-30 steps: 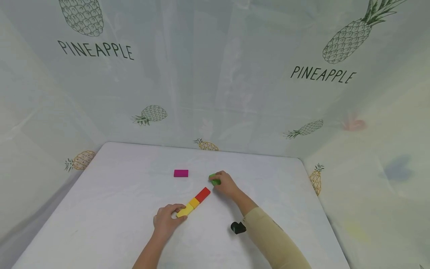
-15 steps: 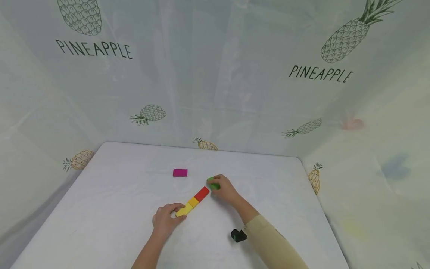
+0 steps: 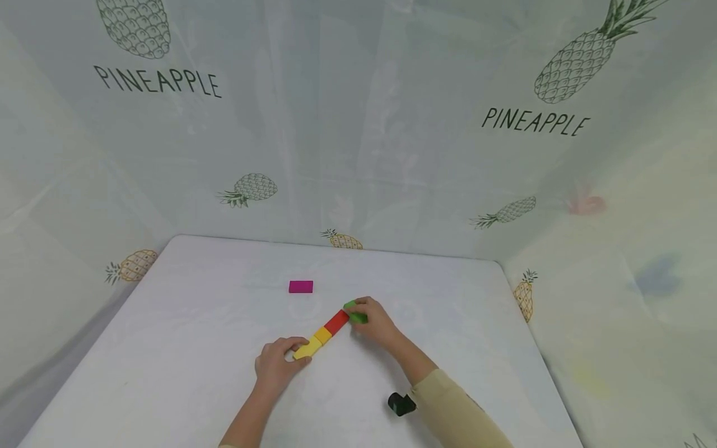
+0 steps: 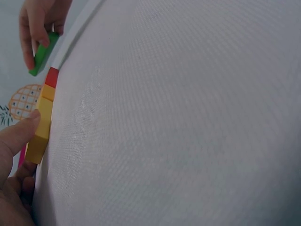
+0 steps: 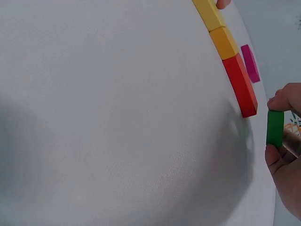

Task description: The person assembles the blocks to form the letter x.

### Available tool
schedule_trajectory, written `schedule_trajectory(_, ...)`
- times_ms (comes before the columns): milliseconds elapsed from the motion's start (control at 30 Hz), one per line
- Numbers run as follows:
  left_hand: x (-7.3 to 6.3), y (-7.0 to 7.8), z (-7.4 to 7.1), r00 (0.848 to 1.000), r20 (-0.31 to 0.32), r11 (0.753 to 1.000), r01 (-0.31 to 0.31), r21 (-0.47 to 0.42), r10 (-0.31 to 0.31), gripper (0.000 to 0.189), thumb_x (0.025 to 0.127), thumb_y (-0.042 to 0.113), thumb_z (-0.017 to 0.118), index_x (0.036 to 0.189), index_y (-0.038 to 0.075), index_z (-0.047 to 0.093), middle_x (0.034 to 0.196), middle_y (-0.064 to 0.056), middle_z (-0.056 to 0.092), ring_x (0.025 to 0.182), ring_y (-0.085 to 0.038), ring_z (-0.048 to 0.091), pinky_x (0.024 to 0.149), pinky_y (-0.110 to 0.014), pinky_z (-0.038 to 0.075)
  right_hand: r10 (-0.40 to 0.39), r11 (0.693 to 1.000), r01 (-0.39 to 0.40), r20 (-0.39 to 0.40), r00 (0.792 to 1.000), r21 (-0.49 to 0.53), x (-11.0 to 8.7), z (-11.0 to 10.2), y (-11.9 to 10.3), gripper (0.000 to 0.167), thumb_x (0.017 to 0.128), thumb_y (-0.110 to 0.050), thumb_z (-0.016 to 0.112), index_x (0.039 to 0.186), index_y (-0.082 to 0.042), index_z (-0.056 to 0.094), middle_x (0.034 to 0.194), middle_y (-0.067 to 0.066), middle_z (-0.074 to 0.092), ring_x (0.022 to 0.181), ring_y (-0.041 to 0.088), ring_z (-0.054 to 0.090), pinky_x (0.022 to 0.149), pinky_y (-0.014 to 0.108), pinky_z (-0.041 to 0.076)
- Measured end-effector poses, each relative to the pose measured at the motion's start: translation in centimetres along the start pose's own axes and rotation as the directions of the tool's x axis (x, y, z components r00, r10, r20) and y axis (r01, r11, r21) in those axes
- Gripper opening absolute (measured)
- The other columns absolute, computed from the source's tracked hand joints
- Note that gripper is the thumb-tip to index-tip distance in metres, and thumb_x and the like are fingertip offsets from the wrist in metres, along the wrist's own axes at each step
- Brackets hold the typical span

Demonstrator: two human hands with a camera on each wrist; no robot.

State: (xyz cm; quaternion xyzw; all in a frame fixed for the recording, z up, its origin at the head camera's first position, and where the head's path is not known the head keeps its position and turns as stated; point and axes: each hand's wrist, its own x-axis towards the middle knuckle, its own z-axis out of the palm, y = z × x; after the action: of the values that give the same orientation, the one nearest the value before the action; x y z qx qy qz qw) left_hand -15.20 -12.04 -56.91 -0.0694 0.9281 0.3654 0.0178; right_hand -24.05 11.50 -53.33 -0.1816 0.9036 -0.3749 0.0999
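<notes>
In the head view a slanting row of blocks lies on the white table: a yellow block [image 3: 305, 351], a small orange block [image 3: 322, 336] and a red block [image 3: 336, 323], end to end. My left hand [image 3: 274, 367] pinches the yellow block at the near end, thumb on one side and fingers on the other. A green block [image 5: 275, 128] is pinched between thumb and fingers of my right hand [image 3: 376, 322]. It is held at an angle to the row, by the far end of the red block. The right wrist view shows a gap between green and red.
A magenta block [image 3: 300, 287] lies alone on the white table [image 3: 201, 336], beyond the row. A small black device [image 3: 401, 404] shows beside the right sleeve [image 3: 456, 410]. Pineapple-print sheeting [image 3: 358, 124] rises behind the table and at its sides.
My right hand has come slightly nearer with the green block, closing in on the red block's far end. My left hand keeps its pinch on the yellow block; the row stays put.
</notes>
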Motion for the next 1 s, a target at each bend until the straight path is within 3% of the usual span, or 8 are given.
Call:
schedule_trajectory(767,0.2,-0.2,0.3,1.0,-0.007,1.0,0.005,0.005,-0.005,0.034,0.076,0.024,0.084,0.108,0.026,0.073,0.097,0.004,0.063,0.098,-0.024,0.049,0.077,-0.045,0.035,-0.013,0.995,0.006,0.074,0.997,0.095,-3.5,1.1,-0.8,0.031,0.087,-0.003,0.066,0.114,-0.015,0.073,0.126,0.008,0.054,0.117,0.029,0.05,0.094,0.043,0.047)
schedule_trajectory(1000,0.1,-0.1,0.3,1.0,-0.008,1.0,0.004,0.009,-0.004,0.033,0.076,0.024,0.084,0.108,0.026,0.073,0.093,0.005,0.061,0.097,-0.024,0.049,0.077,-0.044,0.034,-0.005,0.989,-0.01,0.1,0.995,0.145,-4.2,1.6,-1.0,0.031,0.086,-0.002,0.067,0.113,-0.015,0.073,0.126,0.005,0.056,0.111,0.024,0.052,0.088,0.036,0.048)
